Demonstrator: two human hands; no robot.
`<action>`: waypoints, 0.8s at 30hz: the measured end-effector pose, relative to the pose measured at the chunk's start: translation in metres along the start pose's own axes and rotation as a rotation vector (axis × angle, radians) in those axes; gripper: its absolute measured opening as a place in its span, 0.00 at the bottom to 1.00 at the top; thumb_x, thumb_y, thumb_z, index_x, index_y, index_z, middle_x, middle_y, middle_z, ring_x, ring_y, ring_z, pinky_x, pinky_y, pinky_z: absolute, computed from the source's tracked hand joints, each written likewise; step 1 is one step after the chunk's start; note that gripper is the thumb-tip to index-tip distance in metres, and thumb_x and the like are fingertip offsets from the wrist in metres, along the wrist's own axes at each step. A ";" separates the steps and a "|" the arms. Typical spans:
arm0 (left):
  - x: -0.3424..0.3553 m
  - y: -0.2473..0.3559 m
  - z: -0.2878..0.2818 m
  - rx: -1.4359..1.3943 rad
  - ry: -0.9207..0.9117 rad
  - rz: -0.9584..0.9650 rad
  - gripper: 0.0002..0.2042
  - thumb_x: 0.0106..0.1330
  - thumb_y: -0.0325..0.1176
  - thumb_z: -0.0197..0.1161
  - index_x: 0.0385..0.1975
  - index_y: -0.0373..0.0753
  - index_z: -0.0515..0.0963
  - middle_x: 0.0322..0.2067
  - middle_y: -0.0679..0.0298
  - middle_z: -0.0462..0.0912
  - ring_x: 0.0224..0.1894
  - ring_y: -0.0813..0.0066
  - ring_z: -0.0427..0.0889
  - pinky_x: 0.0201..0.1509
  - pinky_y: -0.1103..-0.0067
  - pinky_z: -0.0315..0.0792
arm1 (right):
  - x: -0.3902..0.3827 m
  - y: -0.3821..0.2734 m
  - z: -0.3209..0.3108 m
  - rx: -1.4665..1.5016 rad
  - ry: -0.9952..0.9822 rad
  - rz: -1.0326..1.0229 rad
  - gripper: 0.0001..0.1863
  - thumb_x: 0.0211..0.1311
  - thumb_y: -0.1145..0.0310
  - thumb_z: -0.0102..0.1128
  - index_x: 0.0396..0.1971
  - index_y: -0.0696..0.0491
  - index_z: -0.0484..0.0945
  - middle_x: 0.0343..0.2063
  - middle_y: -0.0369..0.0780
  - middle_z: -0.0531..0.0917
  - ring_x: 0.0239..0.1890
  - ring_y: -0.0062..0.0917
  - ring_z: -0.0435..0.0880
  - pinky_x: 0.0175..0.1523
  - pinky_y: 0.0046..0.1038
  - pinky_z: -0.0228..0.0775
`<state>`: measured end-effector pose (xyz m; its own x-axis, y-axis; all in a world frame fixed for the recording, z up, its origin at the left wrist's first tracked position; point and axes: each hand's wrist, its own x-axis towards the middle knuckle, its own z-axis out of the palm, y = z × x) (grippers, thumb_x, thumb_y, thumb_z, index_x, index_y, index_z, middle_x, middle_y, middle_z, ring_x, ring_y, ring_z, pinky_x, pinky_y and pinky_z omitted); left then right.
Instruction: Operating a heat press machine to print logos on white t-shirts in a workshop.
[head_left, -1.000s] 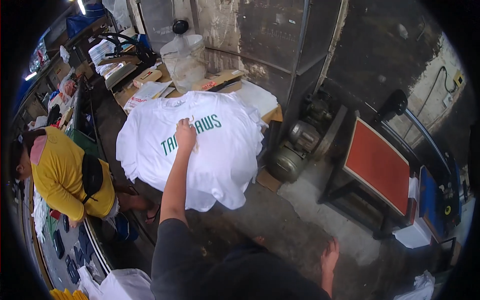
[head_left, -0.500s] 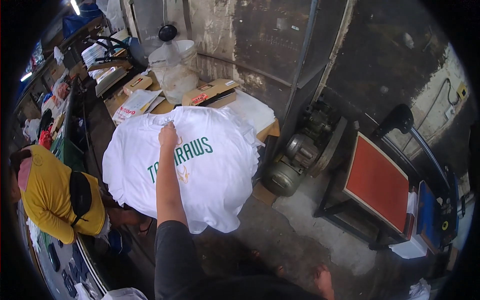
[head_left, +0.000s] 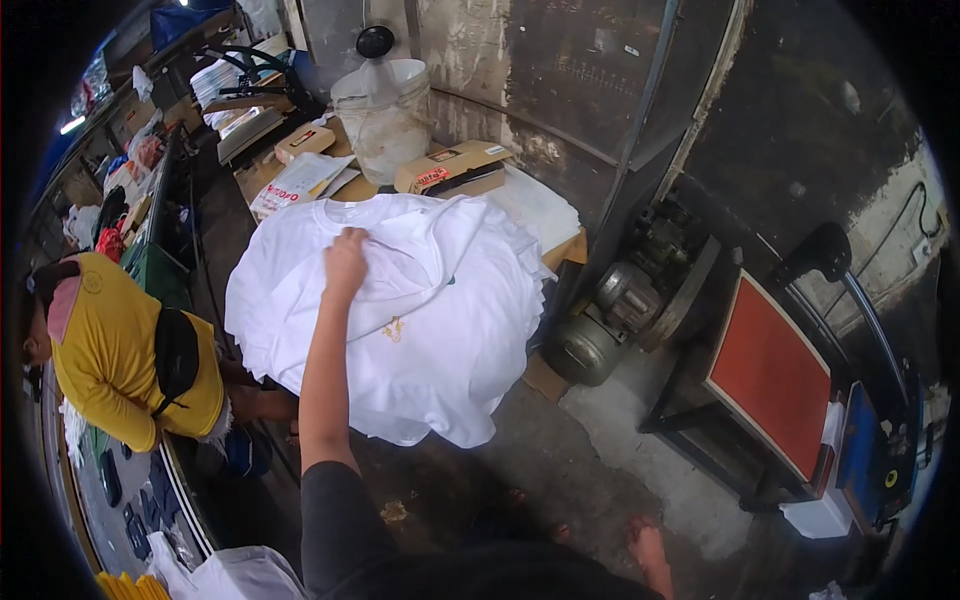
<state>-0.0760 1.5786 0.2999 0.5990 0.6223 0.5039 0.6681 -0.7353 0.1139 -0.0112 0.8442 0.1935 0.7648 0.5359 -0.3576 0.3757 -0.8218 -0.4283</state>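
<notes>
Centrally, slightly left of mid-frame: white T-shirts (head_left: 470, 310), one pile, garments not countable, layered edges showing along its right side. Left hand (head_left: 345, 262), one: on the pile's upper left part, fingers closed on cloth of the top shirt (head_left: 420, 235), which lies bunched under the fingers and to their right. Orientation: pile's neckline toward the upper edge of the frame, hem toward the lower; long axis roughly upright, leaning lower right; axis of the folded-over top shirt not discernible. Right hand (head_left: 646, 545), one: lower right of centre, well apart from the pile; finger spread cannot be told. Gold print (head_left: 393, 329), one, below the left hand. Whitish bucket (head_left: 380, 145), one, upper left of centre. Cardboard boxes (head_left: 460, 168), two, flanking the bucket. Red board (head_left: 770, 375), one, right. Co-worker in yellow (head_left: 130, 350), one, left.
</notes>
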 end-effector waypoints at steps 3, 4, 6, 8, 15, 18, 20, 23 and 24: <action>-0.020 -0.032 -0.002 0.362 0.011 -0.158 0.14 0.58 0.31 0.59 0.45 0.46 0.73 0.40 0.60 0.78 0.49 0.64 0.76 0.51 0.60 0.67 | 0.007 -0.009 0.002 0.016 0.045 -0.032 0.12 0.52 0.75 0.53 0.37 0.52 0.80 0.43 0.45 0.79 0.43 0.43 0.80 0.49 0.38 0.73; -0.025 -0.040 -0.004 0.320 0.031 -0.143 0.14 0.58 0.32 0.59 0.45 0.46 0.73 0.39 0.59 0.78 0.47 0.61 0.76 0.49 0.60 0.68 | 0.009 -0.012 0.003 0.028 0.036 -0.036 0.12 0.52 0.75 0.53 0.38 0.52 0.80 0.43 0.45 0.80 0.43 0.43 0.80 0.49 0.38 0.73; -0.036 -0.050 -0.014 0.214 -0.109 -0.212 0.13 0.59 0.34 0.60 0.44 0.44 0.72 0.38 0.58 0.77 0.43 0.57 0.77 0.46 0.61 0.69 | 0.013 -0.017 0.005 0.030 -0.009 -0.047 0.13 0.52 0.75 0.53 0.38 0.51 0.80 0.43 0.45 0.80 0.43 0.43 0.80 0.49 0.38 0.73; -0.042 -0.044 -0.024 -0.016 -0.034 -0.239 0.12 0.59 0.36 0.61 0.41 0.42 0.72 0.36 0.56 0.77 0.39 0.54 0.77 0.43 0.63 0.70 | 0.019 -0.022 0.008 0.007 -0.071 -0.052 0.13 0.53 0.75 0.53 0.39 0.52 0.80 0.44 0.45 0.80 0.43 0.43 0.80 0.50 0.38 0.72; -0.121 0.025 -0.116 -0.545 0.105 -0.121 0.11 0.58 0.32 0.61 0.37 0.37 0.72 0.32 0.54 0.77 0.28 0.60 0.77 0.34 0.70 0.70 | 0.050 -0.057 0.013 -0.003 -0.094 -0.265 0.13 0.54 0.75 0.53 0.41 0.54 0.79 0.45 0.46 0.79 0.46 0.44 0.78 0.51 0.38 0.71; -0.179 0.063 -0.182 -0.778 -0.087 -0.244 0.11 0.62 0.33 0.60 0.40 0.36 0.71 0.29 0.61 0.75 0.25 0.78 0.72 0.29 0.80 0.66 | 0.067 -0.077 0.010 0.058 -0.091 -0.376 0.16 0.55 0.78 0.52 0.44 0.55 0.76 0.48 0.48 0.77 0.48 0.45 0.76 0.52 0.37 0.70; -0.213 0.094 -0.227 -0.800 -0.131 -0.045 0.12 0.63 0.34 0.61 0.42 0.37 0.71 0.30 0.61 0.78 0.26 0.75 0.76 0.32 0.79 0.69 | 0.074 -0.089 0.003 0.109 -0.075 -0.417 0.19 0.55 0.80 0.52 0.49 0.56 0.74 0.52 0.49 0.74 0.51 0.47 0.75 0.53 0.36 0.69; -0.250 0.140 -0.286 -0.916 -0.359 0.117 0.11 0.65 0.34 0.60 0.44 0.39 0.74 0.36 0.59 0.81 0.34 0.66 0.82 0.37 0.76 0.73 | 0.086 -0.110 -0.011 0.176 -0.041 -0.513 0.25 0.56 0.80 0.53 0.56 0.58 0.67 0.58 0.51 0.66 0.56 0.47 0.70 0.54 0.35 0.68; -0.260 0.154 -0.303 -0.953 -0.380 0.244 0.11 0.65 0.34 0.59 0.44 0.39 0.75 0.38 0.58 0.82 0.37 0.62 0.82 0.39 0.75 0.74 | 0.088 -0.117 -0.017 0.205 0.002 -0.577 0.27 0.56 0.80 0.53 0.58 0.58 0.65 0.59 0.52 0.65 0.58 0.47 0.68 0.56 0.36 0.66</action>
<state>-0.2629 1.2224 0.4454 0.8794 0.3515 0.3210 -0.0131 -0.6562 0.7544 0.0210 0.9838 0.2264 0.4692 0.8829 -0.0192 0.6215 -0.3455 -0.7031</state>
